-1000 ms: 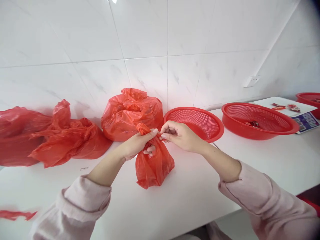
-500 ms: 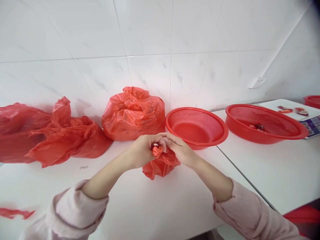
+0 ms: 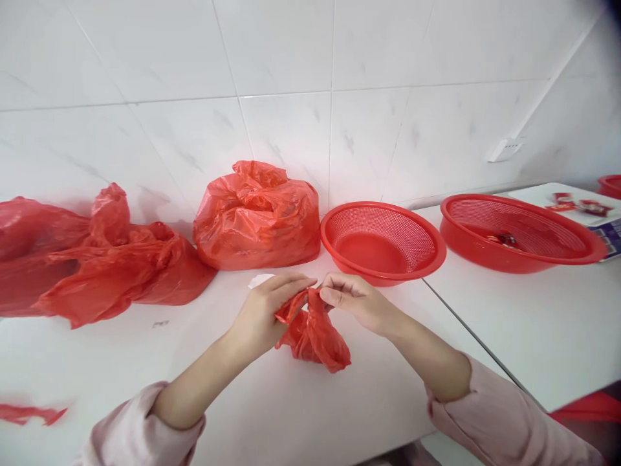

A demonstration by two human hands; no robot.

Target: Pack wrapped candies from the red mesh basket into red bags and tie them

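Note:
A small red plastic bag rests on the white counter in front of me. My left hand pinches one side of its top, fingers closed on the plastic. My right hand pinches the other side, thumb and fingers pressed together on the plastic. The two hands are almost touching above the bag. Both forearms come up from pale pink sleeves.
A larger filled red bag stands against the tiled wall. Crumpled red bags lie at the left. An empty red mesh basket sits to the right, a second basket with small wrapped items farther right. A red plastic scrap lies bottom left.
The small bag hung tall from both hands a second ago. It was then bunched down between them, and now the hands have drawn slightly apart, each holding part of its top.

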